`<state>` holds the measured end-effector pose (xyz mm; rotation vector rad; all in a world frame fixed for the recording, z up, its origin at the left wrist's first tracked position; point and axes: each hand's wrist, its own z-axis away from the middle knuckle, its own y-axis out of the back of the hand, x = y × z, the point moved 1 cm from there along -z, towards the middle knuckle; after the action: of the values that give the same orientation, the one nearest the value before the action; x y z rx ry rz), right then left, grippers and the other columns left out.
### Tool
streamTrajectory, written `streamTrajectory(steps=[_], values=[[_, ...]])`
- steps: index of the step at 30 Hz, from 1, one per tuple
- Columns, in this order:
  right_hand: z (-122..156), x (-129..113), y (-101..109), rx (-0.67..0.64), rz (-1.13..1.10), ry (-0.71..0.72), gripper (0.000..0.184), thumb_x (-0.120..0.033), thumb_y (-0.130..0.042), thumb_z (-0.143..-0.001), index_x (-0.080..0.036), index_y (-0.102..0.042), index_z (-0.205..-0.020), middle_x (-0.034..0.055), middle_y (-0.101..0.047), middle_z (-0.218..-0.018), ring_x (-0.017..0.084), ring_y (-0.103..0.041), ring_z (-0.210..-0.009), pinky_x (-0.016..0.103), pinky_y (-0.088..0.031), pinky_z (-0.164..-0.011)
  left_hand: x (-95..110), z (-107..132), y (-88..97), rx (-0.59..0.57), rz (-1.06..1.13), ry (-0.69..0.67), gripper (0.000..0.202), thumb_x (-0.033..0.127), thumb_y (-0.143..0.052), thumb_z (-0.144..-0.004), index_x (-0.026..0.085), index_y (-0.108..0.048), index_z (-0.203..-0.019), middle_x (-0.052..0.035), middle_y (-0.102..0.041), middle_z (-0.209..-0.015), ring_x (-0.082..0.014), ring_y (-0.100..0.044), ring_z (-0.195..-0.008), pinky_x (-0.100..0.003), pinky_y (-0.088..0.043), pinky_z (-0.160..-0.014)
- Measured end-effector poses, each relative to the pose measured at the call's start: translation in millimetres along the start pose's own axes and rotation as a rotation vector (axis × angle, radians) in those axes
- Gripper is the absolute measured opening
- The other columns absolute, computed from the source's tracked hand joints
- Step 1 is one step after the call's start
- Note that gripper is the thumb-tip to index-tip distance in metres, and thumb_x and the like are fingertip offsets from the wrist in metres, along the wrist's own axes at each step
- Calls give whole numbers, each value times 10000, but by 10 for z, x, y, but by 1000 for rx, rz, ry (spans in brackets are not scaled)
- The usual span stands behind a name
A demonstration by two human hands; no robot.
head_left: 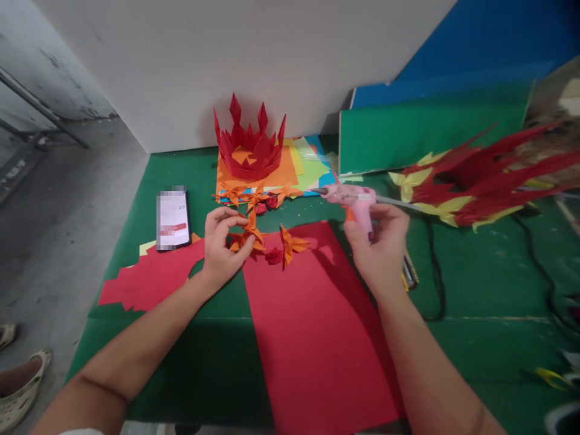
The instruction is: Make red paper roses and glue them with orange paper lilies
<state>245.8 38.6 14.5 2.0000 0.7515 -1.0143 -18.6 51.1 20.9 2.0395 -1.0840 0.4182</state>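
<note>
My right hand [378, 241] is closed round the grip of a pink glue gun [351, 197], whose nozzle points left over the table. My left hand [221, 246] pinches an orange folded paper flower [247, 237] between fingers and thumb. Another orange flower [292, 244] and a small red paper rose [273, 256] lie just right of it, on the top edge of a large red paper sheet [317, 338]. More orange flowers [258, 196] lie further back.
A red paper crown [249, 145] stands on a stack of coloured sheets [290, 172] at the back. A phone [173, 219] lies at left beside red paper scraps [149, 281]. A red-and-yellow spiky paper piece [475, 178] and black cables [435, 272] are at right. Sandalled feet [20, 383] show at bottom left.
</note>
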Motion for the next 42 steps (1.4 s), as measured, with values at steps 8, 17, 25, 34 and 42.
streamTrajectory(steps=[8, 17, 25, 34, 42], values=[[83, -174, -62, -153, -102, -152, 465, -379, -717, -632, -226, -476, -1000, 28, -577, -936, 179, -587, -779, 316, -488, -660, 26, 7, -10, -44, 117, -32, 170, 114, -609, -723, 200, -543, -854, -47, -642, -984, -189, -613, -946, -350, -532, -778], [173, -344, -71, -246, 246, 107, 434, -492, -674, -665, -230, -333, -600, -54, -356, -574, 121, -375, -537, 258, -322, -500, -7, 40, -36, -95, 193, -79, 197, 163, -612, -758, 203, -583, -949, -40, -658, -897, -174, -628, -863, -348, -527, -786], [216, -279, -105, -232, 386, 113, 417, -574, -641, -667, -230, -406, -641, -48, -412, -546, 130, -396, -497, 256, -282, -472, 30, 49, -51, -177, 260, -93, 216, 108, -580, -763, 198, -582, -959, -58, -679, -927, -182, -641, -937, -375, -526, -863], [238, -265, -109, -290, 424, 84, 348, -539, -619, -678, -231, -458, -686, -44, -465, -520, 137, -425, -458, 254, -274, -453, 48, 40, -56, -240, 301, -68, 214, 138, -589, -773, 201, -599, -977, -77, -681, -965, -196, -646, -952, -386, -527, -851], [216, -260, -96, -274, 440, 123, 312, -501, -566, -694, -239, -405, -641, -48, -405, -494, 135, -393, -448, 257, -268, -449, 43, 47, -56, -233, 330, -53, 226, 136, -591, -774, 210, -603, -987, -69, -686, -963, -197, -642, -956, -393, -524, -872]])
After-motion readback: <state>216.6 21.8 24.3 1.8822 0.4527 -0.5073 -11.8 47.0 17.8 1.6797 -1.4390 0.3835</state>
